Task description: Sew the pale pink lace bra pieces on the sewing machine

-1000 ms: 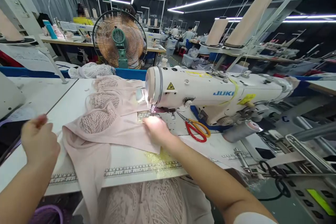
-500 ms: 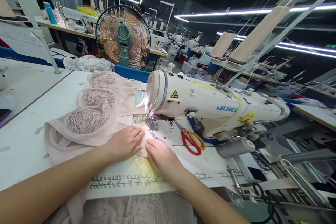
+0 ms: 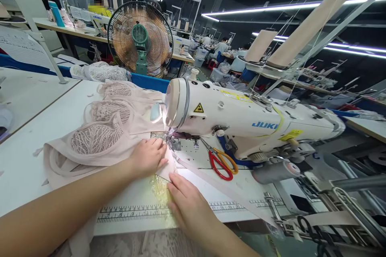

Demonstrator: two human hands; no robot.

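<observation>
In the centre of the frame, the cloth [image 3: 96, 139] spreads across the table [image 3: 39, 112] from left of centre to the foot [image 3: 169, 140] of the machine [image 3: 229, 108]. The left hand [image 3: 147, 157] lies on it just beside the foot, fingers together and laid flat, pressing rather than gripping. The right hand [image 3: 189, 200], lower centre, has its fingertips at the cloth's near corner; whether they pinch it or only rest there, I cannot tell.

The nearest danger looks to be the left fingers: if the cloth fed forward with them along, they could slide under the needle, which is too small to make out. Uneven pressure from the 2 hands could skew the edge or pucker it. The strip [image 3: 224, 190], running from near the foot to the guide [image 3: 276, 213] at lower right, could twist or drag if it snagged there. The scissors [image 3: 214, 151], right of the foot, might catch the strip if nudged left.
</observation>
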